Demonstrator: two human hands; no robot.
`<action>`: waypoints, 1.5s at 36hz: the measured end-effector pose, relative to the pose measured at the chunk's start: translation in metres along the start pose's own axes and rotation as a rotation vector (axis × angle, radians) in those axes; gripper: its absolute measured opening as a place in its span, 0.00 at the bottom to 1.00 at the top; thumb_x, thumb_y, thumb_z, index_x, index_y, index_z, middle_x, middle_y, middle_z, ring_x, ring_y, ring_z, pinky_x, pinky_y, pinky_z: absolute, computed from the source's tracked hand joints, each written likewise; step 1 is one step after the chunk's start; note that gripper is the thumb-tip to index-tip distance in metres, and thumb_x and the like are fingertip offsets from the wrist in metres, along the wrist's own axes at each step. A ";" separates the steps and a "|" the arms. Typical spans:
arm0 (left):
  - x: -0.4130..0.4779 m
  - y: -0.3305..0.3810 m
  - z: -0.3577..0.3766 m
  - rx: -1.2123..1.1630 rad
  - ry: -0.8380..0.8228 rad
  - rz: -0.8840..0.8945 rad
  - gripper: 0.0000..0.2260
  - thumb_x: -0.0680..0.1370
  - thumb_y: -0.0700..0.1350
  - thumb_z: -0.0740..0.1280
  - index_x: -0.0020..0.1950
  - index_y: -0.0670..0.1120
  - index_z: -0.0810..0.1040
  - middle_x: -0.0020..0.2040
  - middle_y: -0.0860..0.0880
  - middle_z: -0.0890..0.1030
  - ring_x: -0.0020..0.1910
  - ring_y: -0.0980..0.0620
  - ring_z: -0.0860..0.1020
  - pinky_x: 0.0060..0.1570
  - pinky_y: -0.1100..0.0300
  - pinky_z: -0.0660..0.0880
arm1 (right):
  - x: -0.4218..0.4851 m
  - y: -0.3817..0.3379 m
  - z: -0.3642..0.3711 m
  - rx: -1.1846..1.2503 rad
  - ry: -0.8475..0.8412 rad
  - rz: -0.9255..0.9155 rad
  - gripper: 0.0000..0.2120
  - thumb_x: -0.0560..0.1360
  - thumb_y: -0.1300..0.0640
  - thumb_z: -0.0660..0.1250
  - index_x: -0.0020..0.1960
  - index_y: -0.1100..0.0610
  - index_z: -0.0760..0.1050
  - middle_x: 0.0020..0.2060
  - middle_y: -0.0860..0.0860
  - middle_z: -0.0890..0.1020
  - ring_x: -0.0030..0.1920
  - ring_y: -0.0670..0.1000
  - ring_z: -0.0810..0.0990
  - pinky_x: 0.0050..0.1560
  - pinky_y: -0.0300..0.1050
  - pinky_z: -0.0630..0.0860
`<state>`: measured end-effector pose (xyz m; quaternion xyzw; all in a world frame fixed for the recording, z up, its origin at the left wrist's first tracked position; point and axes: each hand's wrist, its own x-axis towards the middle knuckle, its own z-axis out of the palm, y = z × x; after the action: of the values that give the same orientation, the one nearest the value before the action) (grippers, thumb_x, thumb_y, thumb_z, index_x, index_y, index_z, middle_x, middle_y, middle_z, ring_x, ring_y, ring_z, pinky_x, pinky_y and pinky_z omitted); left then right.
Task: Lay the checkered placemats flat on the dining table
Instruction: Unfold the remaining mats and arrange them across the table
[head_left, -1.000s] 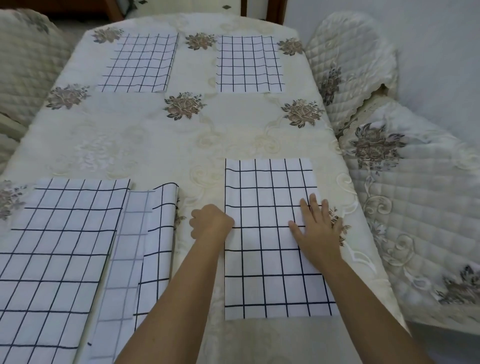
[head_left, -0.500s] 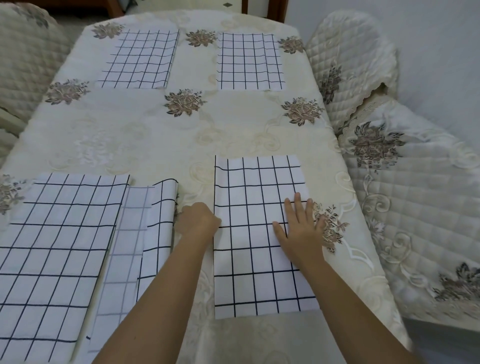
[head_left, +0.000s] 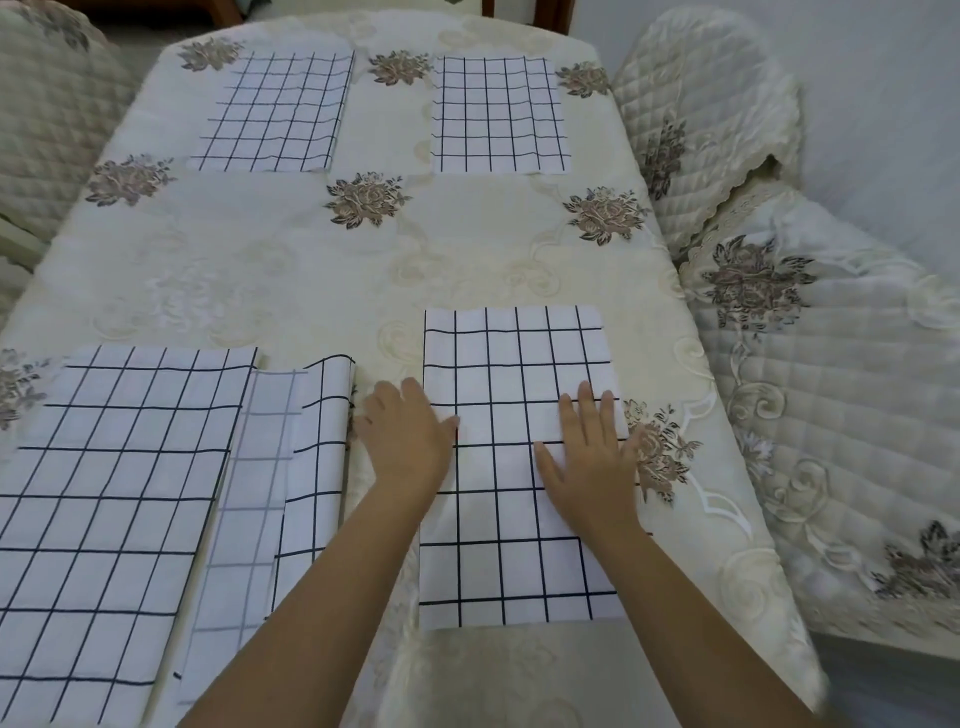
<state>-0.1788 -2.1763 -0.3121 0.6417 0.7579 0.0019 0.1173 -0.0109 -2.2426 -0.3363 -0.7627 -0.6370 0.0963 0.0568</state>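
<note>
A white placemat with a dark grid (head_left: 511, 364) lies flat on the near right of the table. My left hand (head_left: 408, 436) rests palm down on its left edge, fingers spread. My right hand (head_left: 587, 452) presses flat on its right side. Two more checkered placemats lie flat at the far end, one on the left (head_left: 275, 111) and one on the right (head_left: 498, 114). At the near left, a large placemat (head_left: 104, 493) lies flat, and beside it lies a partly folded one (head_left: 291, 467).
The table wears a cream tablecloth with brown flower motifs (head_left: 363, 249). Quilted cream chair covers stand close at the right (head_left: 701, 130), the near right (head_left: 841, 405) and the far left (head_left: 47, 130). The table's right edge runs just beyond my right hand.
My left hand has opened from a fist to a flat palm on the placemat's left edge. The near right placemat has shifted slightly left along with both hands.
</note>
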 end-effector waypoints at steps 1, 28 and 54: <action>-0.003 0.002 0.003 0.002 0.035 0.073 0.23 0.77 0.55 0.63 0.64 0.42 0.66 0.66 0.39 0.67 0.65 0.40 0.65 0.62 0.47 0.63 | -0.002 -0.006 0.000 0.011 0.019 -0.034 0.31 0.75 0.43 0.48 0.71 0.60 0.65 0.72 0.59 0.64 0.72 0.64 0.60 0.65 0.72 0.58; -0.036 -0.026 0.055 -0.015 -0.122 0.399 0.27 0.81 0.56 0.46 0.77 0.51 0.39 0.76 0.50 0.33 0.75 0.48 0.34 0.69 0.35 0.37 | -0.037 -0.035 0.005 -0.057 -0.006 -0.150 0.26 0.74 0.49 0.53 0.66 0.59 0.72 0.67 0.57 0.73 0.66 0.63 0.72 0.57 0.70 0.70; -0.084 -0.202 -0.033 -0.451 0.003 -0.043 0.16 0.78 0.44 0.62 0.65 0.43 0.71 0.62 0.45 0.72 0.60 0.48 0.71 0.54 0.58 0.68 | -0.086 -0.216 0.014 0.761 -0.474 0.351 0.23 0.73 0.53 0.67 0.63 0.60 0.65 0.49 0.52 0.74 0.49 0.52 0.75 0.47 0.42 0.69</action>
<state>-0.3684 -2.2892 -0.2965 0.5827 0.7521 0.1700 0.2567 -0.2359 -2.2888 -0.2988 -0.7408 -0.4138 0.5018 0.1679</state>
